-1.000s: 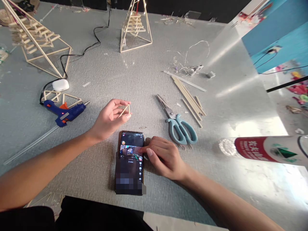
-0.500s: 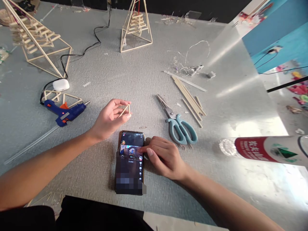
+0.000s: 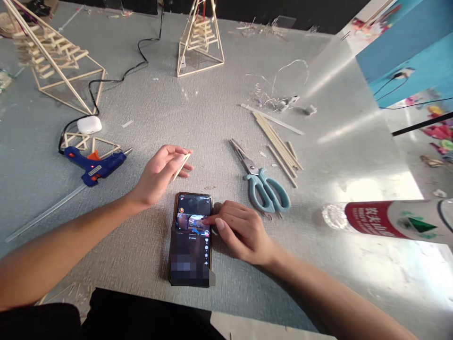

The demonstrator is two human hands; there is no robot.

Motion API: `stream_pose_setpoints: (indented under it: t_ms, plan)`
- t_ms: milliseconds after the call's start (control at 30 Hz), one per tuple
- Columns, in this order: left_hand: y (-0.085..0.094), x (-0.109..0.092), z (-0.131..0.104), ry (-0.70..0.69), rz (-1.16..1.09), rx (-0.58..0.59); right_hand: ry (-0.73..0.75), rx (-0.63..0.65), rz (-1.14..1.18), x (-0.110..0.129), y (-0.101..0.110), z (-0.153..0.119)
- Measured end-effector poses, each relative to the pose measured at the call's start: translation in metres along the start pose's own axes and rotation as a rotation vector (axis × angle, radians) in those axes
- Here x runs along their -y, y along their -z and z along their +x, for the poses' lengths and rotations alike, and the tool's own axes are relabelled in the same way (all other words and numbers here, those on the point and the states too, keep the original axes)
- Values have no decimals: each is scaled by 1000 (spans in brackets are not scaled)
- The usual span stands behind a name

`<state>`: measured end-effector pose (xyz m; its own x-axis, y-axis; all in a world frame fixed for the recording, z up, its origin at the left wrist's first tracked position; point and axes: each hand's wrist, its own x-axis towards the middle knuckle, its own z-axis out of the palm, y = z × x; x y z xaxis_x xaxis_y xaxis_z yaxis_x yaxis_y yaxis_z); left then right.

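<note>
My left hand (image 3: 158, 171) pinches a small pair of thin wooden sticks (image 3: 181, 167) between thumb and fingers, above the table. In the earlier view these sticks meet at a corner. Below lies a smartphone (image 3: 193, 250) with its screen lit, showing a picture strip; part of the screen is blurred out. The index fingertip of my right hand (image 3: 242, 231) touches the screen's right side, while its other fingers are curled in with nothing in them. Right of the phone rest blue-handled scissors (image 3: 264, 184), blades pointing away from me. Loose wooden sticks (image 3: 276, 141) lie beyond them.
On the left lie a blue glue gun (image 3: 94, 167) with a clear glue stick and a white earbud case (image 3: 89, 125). A black cord (image 3: 122, 80) runs back. Two stick-built pyramid frames (image 3: 200, 47) stand at the back. A bottle (image 3: 385, 219) lies at right.
My left thumb has shifted up and back along the sticks, and they have turned so that they look like one slanted line. The picture on the phone differs. My right hand has stayed put.
</note>
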<state>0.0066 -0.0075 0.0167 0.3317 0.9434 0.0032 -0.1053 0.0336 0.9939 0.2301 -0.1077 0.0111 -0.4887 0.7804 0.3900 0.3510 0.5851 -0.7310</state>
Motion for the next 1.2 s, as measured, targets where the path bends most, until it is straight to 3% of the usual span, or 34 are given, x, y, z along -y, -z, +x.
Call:
stream_pose_setpoints:
  t_ms: [1200]
  plan:
    - [5, 4, -1, -28, 7, 61, -10, 21, -24, 1, 0, 0]
